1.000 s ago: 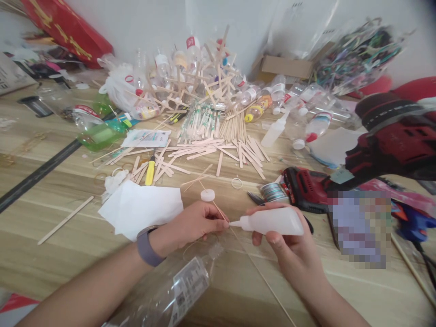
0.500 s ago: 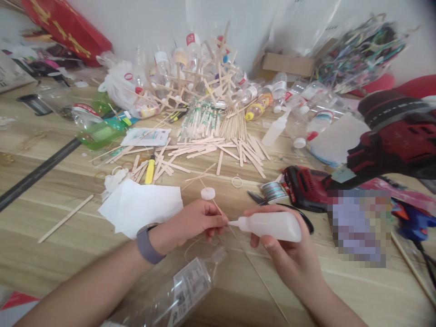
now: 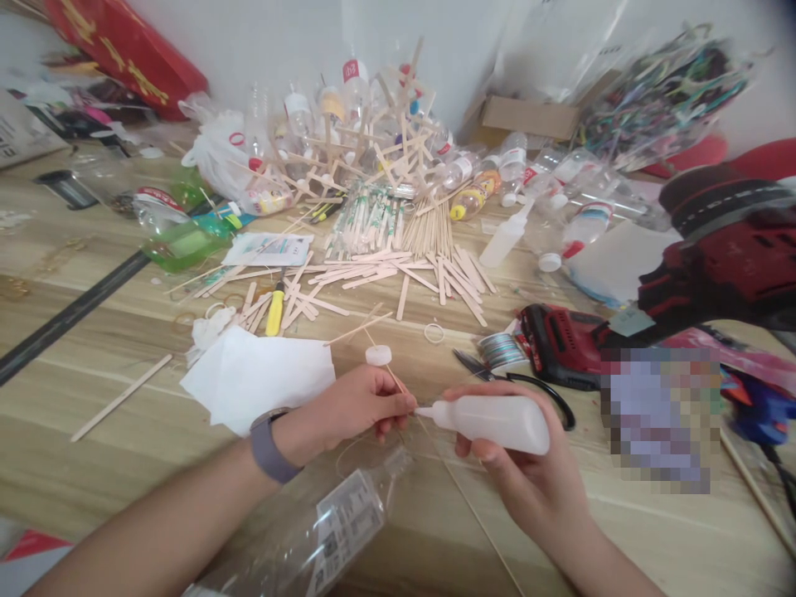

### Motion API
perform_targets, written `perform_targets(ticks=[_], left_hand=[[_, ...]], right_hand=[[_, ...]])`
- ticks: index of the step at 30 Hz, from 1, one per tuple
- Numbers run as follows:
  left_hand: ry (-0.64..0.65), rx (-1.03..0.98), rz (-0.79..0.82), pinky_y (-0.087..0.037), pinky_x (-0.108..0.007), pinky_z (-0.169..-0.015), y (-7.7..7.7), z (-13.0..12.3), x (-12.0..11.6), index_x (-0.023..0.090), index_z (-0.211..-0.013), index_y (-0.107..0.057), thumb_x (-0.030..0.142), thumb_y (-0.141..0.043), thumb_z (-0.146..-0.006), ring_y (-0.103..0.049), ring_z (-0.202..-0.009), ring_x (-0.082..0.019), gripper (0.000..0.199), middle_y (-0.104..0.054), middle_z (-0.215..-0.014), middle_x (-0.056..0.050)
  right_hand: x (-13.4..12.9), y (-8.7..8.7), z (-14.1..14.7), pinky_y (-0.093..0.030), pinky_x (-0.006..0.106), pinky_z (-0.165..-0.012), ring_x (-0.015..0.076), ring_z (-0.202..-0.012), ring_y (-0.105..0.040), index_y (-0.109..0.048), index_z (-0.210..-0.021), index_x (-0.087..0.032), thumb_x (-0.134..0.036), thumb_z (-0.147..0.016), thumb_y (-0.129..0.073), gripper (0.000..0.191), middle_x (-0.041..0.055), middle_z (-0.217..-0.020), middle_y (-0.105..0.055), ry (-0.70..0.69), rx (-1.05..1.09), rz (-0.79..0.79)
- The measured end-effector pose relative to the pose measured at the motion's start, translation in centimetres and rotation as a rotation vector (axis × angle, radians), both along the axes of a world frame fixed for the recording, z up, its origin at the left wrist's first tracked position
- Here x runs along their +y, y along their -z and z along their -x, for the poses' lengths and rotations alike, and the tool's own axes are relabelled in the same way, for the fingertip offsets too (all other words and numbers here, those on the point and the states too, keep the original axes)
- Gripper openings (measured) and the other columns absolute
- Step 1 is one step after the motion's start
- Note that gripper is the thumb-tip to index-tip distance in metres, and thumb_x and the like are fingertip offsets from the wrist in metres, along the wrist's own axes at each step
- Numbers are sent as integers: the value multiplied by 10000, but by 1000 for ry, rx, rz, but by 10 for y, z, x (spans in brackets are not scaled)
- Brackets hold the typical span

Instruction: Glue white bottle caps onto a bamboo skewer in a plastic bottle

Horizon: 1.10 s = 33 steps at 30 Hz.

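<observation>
Pinching the thin stick, the left hand seems to steady it; and there's the right hand, wrapped around the squeeze bottle, levelled sideways, likely so its tip reaches the pinch! 1 white cap sits on the stick; a clear bottle lies nearer on the table.

Single head-worn view, looking forward and down, hands near, tabletop below, wall beyond
</observation>
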State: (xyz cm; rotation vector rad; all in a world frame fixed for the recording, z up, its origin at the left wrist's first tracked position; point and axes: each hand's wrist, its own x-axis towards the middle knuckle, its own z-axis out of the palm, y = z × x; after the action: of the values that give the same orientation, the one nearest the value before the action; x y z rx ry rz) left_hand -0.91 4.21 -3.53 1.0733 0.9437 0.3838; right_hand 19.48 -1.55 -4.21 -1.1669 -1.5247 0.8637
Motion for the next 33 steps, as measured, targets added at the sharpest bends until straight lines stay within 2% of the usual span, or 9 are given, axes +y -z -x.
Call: perform_targets(ticks=[10, 19, 28, 33], left_hand=[[-13, 42, 6, -386, -205, -444, 0, -1, -1, 141, -662, -584, 462, -648, -737, -400, -439, -60, 337, -539, -556, 38], [0, 83, -26, -366, -197, -427, -1, -2, -1, 148, -620, -567, 397, -609, -777, -418, -413, -60, 297, -526, -516, 46], [1, 117, -31, -368, -189, -421, -4, -3, -1, 152, -620, -564, 345, -593, -802, -429, -427, -61, 266, -539, -533, 46], [3, 120, -46, -380, -185, -422, -3, -2, -1, 147, -636, -577, 336, -597, -801, -434, -437, -61, 251, -539, -546, 42]], right_hand=[[1, -4, 2, -547, 286, -563, 208, -788, -694, -514, -1090, -287, -419, -828, -659, 327, 65, -994, -702, -47, 64, 9], [3, -6, 2, -551, 318, -646, 223, -864, -687, -530, -1065, -271, -412, -829, -661, 304, 72, -989, -703, -36, 36, 3], [2, -8, 4, -541, 272, -583, 213, -861, -689, -539, -1055, -271, -399, -830, -665, 288, 70, -967, -718, -36, 54, 9], [2, -9, 3, -552, 300, -605, 219, -845, -690, -535, -1046, -258, -410, -825, -666, 298, 83, -964, -720, -26, 42, 2]])
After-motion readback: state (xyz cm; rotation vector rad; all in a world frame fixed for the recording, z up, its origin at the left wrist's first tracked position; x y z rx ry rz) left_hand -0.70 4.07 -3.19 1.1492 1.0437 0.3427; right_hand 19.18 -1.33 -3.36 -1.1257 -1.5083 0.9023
